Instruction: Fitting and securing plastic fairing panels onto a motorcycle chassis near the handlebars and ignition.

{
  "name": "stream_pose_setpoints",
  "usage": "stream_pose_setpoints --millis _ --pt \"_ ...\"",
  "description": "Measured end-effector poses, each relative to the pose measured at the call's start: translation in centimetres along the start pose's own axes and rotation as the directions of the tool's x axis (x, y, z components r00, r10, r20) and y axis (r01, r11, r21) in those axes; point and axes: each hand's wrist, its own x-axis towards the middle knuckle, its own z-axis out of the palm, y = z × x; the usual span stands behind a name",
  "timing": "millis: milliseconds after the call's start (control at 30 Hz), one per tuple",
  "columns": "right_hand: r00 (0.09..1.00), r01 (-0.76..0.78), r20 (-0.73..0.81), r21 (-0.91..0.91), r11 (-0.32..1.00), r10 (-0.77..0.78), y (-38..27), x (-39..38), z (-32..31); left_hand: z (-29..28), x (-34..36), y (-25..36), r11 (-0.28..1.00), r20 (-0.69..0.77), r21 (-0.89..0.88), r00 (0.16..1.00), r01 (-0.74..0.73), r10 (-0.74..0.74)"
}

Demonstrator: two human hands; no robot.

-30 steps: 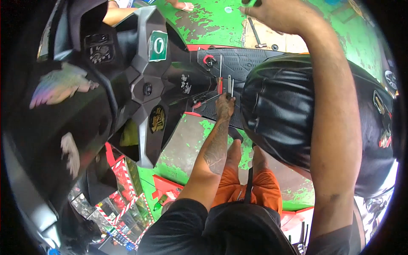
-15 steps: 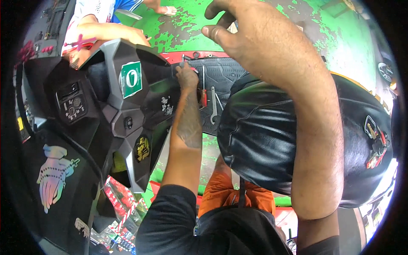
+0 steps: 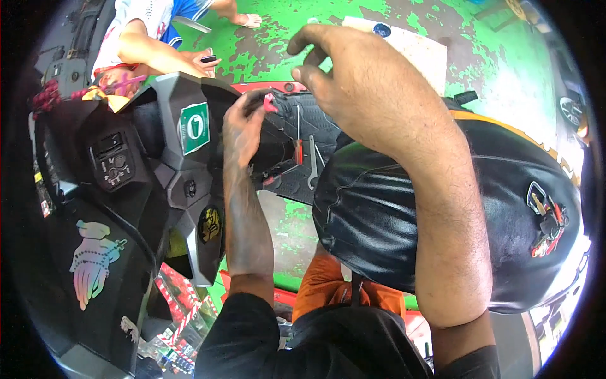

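Observation:
My left hand (image 3: pixel 243 120) is raised over the scooter's black footboard (image 3: pixel 287 123), its fingertips closed on a small red-pink piece (image 3: pixel 269 103) whose kind I cannot make out. Just to the right of that forearm, a screwdriver (image 3: pixel 298 151) with a red handle and a grey wrench (image 3: pixel 312 165) lie on the footboard. My right hand (image 3: pixel 341 66) hangs in the air beyond the black scooter seat (image 3: pixel 379 208). Its thumb and fingers are curved and apart, with nothing visible between them. The right forearm crosses above the seat.
Black scooter front panels (image 3: pixel 170 132) with stickers fill the left side. A key bunch (image 3: pixel 549 221) lies on the seat. At the upper left, another person (image 3: pixel 142 50) holds a dark phone (image 3: pixel 208 59). A pale board (image 3: pixel 423 54) with a blue round item lies on the green floor.
My left hand has come up and left from the footboard with the small red-pink piece. My right hand has shifted slightly left and down. The other person's phone has come into sight.

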Motion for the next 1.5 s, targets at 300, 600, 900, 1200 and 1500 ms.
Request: stream_pose_setpoints --millis 300,600,900,1200,1500 --pt "0.955 0.002 0.285 0.279 0.960 -0.084 -0.8 -0.1 -0.8 -2.0 -3.9 14.2 0.989 -0.045 -0.070 0.990 -0.133 0.130" --pt "0.927 -0.072 0.365 0.404 0.912 -0.088 -0.6 0.1 -0.9 -1.5 -3.8 18.3 0.998 -0.111 -0.014 0.992 -0.069 0.067" --pt "0.924 -0.152 0.382 0.432 0.889 -0.027 -1.0 0.3 -1.8 -2.0 -4.2 12.1 0.978 -0.360 -0.207 0.932 -0.038 -0.041" --pt "0.993 -0.101 0.095 0.453 0.886 0.065 -0.9 0.5 -1.0 7.2 -9.6 -6.0 0.652 -0.093 0.736 0.981 0.182 -0.168" --pt "0.950 -0.278 0.282 0.572 0.771 0.133 -4.1 -0.1 -6.1 9.6 -2.6 -13.9 0.473 0.023 0.873 0.958 0.120 -0.286"
